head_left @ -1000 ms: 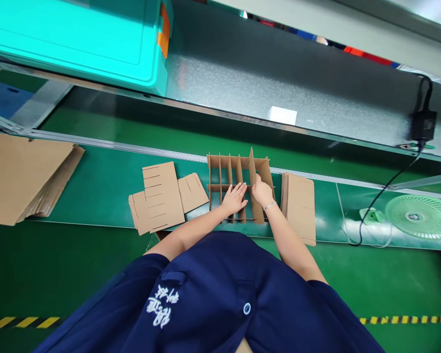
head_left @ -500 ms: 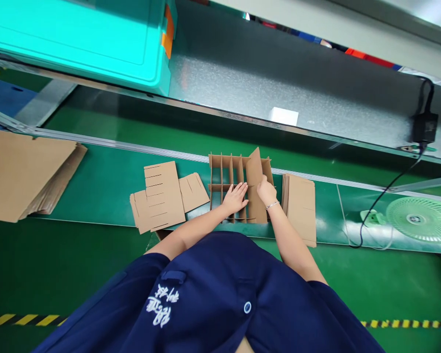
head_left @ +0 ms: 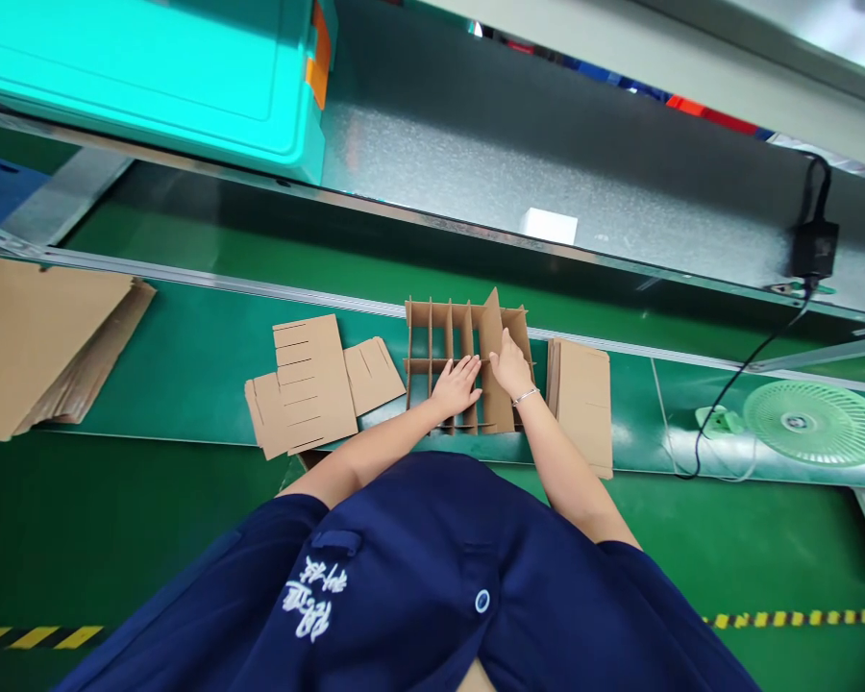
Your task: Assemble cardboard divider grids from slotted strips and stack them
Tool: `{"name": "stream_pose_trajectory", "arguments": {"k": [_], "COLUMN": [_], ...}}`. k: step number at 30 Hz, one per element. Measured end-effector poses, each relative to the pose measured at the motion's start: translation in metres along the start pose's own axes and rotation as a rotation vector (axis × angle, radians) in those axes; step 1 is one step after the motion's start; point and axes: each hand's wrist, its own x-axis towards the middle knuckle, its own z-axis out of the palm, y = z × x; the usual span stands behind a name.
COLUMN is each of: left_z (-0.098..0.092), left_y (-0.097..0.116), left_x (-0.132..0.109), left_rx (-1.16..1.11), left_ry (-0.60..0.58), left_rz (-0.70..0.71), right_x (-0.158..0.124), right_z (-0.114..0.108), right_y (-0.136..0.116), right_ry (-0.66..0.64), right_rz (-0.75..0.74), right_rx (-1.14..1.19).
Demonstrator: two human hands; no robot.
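Left hand [head_left: 457,386] lay on a cardboard divider [head_left: 420,366], fingers slightly spread, right hand [head_left: 510,369] touched its taller panel [head_left: 490,332], whether pinching couldn't be told, cardboard sheets [head_left: 328,375] nearby

The cardboard grid [head_left: 491,336] and the loose cardboard sheets [head_left: 332,377] are plain light brown; the bench [head_left: 202,356] is green, the shirt [head_left: 418,548] navy with white lettering [head_left: 308,604], the tub [head_left: 136,77] turquoise with an orange latch [head_left: 318,72], the fan [head_left: 828,423] pale green, the tape [head_left: 36,638] striped yellow and black.
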Motion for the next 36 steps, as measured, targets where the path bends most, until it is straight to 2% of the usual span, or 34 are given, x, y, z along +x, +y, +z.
{"name": "stream_pose_trajectory", "arguments": {"k": [4,8,12,16,20,22,25,27,31,36], "left_z": [0.001,0.001,0.001,-0.005,-0.018,-0.021,-0.016,-0.008,0.004,0.006], "left_y": [-0.001,0.000,0.000,-0.001,0.004,0.014,0.032,0.041,0.049,0.049], "left_x": [0.000,-0.001,0.000,0.003,-0.004,-0.014,-0.029,-0.035,-0.037,-0.033], "left_rx": [0.000,0.017,0.031,0.024,0.000,-0.036,-0.071,-0.063,-0.078,-0.102], "left_ry": [0.002,-0.006,-0.010,-0.026,-0.018,-0.058,-0.217,-0.281,-0.301,-0.340], "left_rz": [0.004,-0.006,-0.005,-0.008,0.048,0.176,0.311,0.309,0.275,0.237], "right_x": [0.001,0.006,0.005,-0.015,-0.046,-0.057,-0.062,-0.063,-0.065,-0.064], "right_z": [0.014,0.018,0.009,0.002,0.009,0.012,0.012,0.009,0.002,-0.004], "right_y": [-0.005,-0.011,-0.009,0.002,0.013,0.015,0.014,0.013,0.016,0.010], "right_ry": [0.070,0.030,-0.043,-0.188,-0.176,-0.162,-0.208,-0.264,-0.396,-0.430], "right_rz": [0.018,0.039,0.037,0.013,0.015,0.033,0.091,0.120,0.097,0.106], "right_rx": [-0.034,-0.066,0.029,0.166,0.173,0.154,0.096,0.049,0.008,-0.058]}}
